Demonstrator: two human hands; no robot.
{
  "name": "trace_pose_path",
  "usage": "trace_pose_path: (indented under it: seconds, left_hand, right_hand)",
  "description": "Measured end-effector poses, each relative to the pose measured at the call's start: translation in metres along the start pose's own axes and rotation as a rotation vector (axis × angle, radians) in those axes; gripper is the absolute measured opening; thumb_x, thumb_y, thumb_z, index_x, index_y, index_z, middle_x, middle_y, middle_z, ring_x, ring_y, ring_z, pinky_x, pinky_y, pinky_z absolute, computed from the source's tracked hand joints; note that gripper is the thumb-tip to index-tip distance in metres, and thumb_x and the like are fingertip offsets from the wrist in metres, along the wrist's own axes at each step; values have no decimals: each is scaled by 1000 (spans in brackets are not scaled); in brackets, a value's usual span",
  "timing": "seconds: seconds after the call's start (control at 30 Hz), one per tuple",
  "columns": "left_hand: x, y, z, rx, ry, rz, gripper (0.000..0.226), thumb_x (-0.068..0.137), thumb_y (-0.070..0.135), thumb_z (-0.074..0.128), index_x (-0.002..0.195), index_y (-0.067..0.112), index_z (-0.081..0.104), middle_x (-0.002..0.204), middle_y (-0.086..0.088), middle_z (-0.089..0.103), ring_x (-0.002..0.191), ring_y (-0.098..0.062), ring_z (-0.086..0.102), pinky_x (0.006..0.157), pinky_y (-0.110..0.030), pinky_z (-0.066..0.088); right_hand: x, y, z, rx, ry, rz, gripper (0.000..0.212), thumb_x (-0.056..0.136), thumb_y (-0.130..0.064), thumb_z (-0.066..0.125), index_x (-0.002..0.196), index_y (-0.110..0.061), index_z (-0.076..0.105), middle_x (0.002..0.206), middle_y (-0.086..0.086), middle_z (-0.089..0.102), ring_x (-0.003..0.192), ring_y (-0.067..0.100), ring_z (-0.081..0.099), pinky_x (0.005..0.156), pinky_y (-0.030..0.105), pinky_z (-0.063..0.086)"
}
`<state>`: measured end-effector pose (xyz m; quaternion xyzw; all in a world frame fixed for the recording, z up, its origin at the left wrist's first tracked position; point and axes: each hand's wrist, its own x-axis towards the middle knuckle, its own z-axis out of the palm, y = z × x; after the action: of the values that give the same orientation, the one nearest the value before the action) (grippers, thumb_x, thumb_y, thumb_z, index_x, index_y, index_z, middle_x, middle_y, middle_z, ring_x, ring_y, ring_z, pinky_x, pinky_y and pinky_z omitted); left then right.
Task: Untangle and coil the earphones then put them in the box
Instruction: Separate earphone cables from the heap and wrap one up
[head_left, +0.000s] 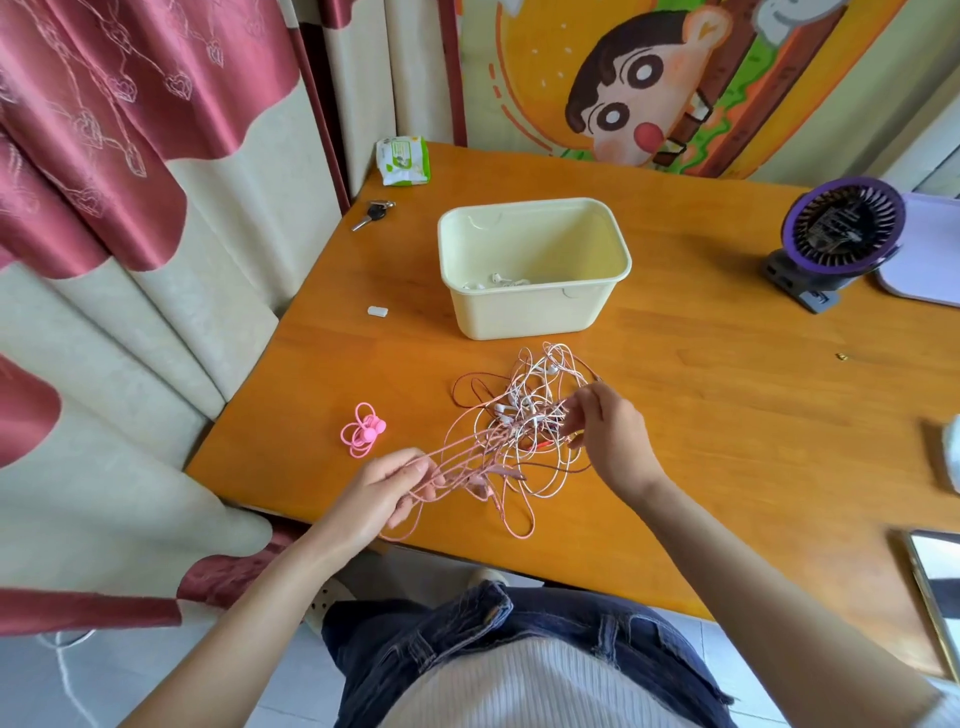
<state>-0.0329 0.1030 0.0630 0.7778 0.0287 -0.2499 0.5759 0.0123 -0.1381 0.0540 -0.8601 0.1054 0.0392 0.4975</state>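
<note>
A tangle of pink, white and dark red earphone cables (519, 415) lies on the wooden table (727, 415) in front of me. My left hand (384, 488) grips a bundle of pink strands pulled out to the left of the tangle. On the tangle's right side, my right hand (608, 431) pinches cables. A cream plastic box (535, 306) stands open behind the tangle, with white earphones (496, 280) lying at its bottom. A coiled pink cable (362, 430) lies apart to the left.
Keys (371, 212) and a green wipes pack (403, 160) lie at the table's far left corner. A small white piece (377, 311) sits left of the box. A purple desk fan (839, 234) stands at the right. A phone (935, 587) lies near the right front edge.
</note>
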Motion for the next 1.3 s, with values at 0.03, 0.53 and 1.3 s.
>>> trace_pose_path:
  seconds: [0.03, 0.53, 1.3]
  left_hand:
    - [-2, -1, 0, 1, -4, 3, 29, 101, 17, 37, 88, 5, 60, 78, -7, 61, 42, -8, 33, 52, -21, 29]
    - [-2, 19, 14, -523, -11, 64, 37, 91, 27, 41, 59, 16, 55, 59, -1, 45, 45, -10, 29, 48, -18, 30]
    - [1, 32, -7, -701, 11, 25, 41, 93, 35, 37, 56, 18, 41, 48, 5, 28, 38, -5, 20, 40, -17, 24]
  right_hand:
    - [0, -1, 1, 55, -20, 26, 32, 101, -9, 29, 79, -8, 52, 69, 3, 61, 60, 19, 58, 57, 26, 47]
    - [-25, -26, 31, 74, -675, -155, 17, 88, -16, 64, 102, -15, 56, 74, -6, 61, 52, -1, 43, 54, 11, 33]
    - [-20, -15, 39, -69, -754, -241, 9, 88, -29, 62, 81, -27, 57, 81, -11, 57, 74, 12, 51, 69, 24, 40]
